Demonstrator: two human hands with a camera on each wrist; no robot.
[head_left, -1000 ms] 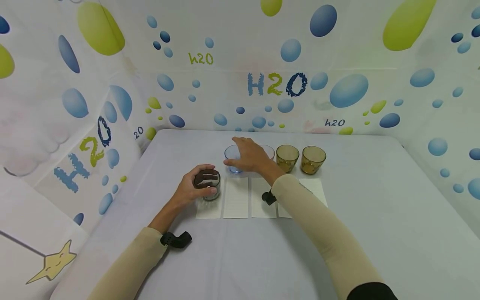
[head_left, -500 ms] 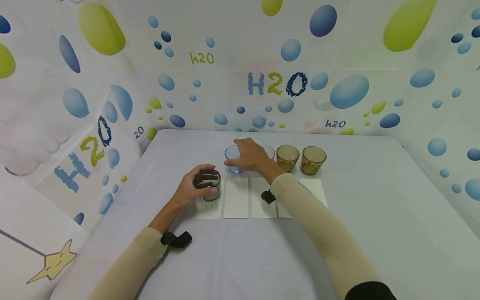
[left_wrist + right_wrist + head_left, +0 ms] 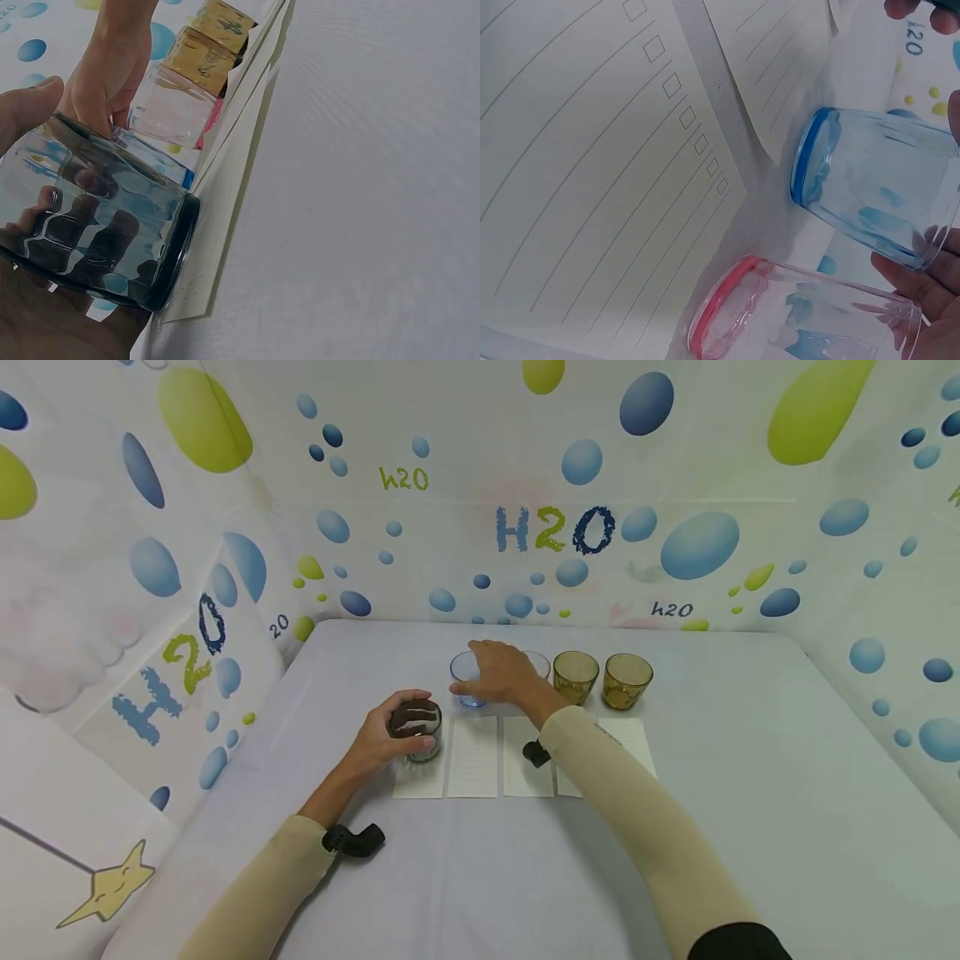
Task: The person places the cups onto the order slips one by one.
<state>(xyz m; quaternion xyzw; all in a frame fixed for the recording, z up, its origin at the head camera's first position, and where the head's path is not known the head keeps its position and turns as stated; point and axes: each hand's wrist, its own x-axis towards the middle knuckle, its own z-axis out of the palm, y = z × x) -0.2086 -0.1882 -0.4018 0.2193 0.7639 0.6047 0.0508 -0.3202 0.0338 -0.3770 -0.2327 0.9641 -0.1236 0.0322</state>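
Your left hand (image 3: 378, 739) is wrapped around a dark smoky glass (image 3: 415, 728), fingers and thumb curled about its wavy, faceted wall. The glass stands on the leftmost of four lined paper sheets (image 3: 472, 757) laid side by side on the pale grey tablecloth (image 3: 750, 793). In the left wrist view the dark-rimmed base of this glass (image 3: 97, 225) sits on the sheet's near edge, and you can see through its clear wall; it looks empty.

Your right hand (image 3: 504, 672) reaches over the row of tumblers behind the sheets and rests on top of the blue glass (image 3: 465, 677), fingers draped over its rim. The right wrist view shows your fingertips (image 3: 911, 274) against the wall of this tumbler (image 3: 870, 195), which is clear with a thick blue base and holds nothing you can see. Just beside it stands a clear tumbler with a pink base (image 3: 795, 322), likewise empty to the eye. How firmly you grip the blue one is hard to tell; the fingers are curved round its mouth.

To the right of these stand two amber glasses (image 3: 575, 676), smooth and rounded, near each other but apart. The sheets are printed with fine lines and small checkboxes (image 3: 679, 105).
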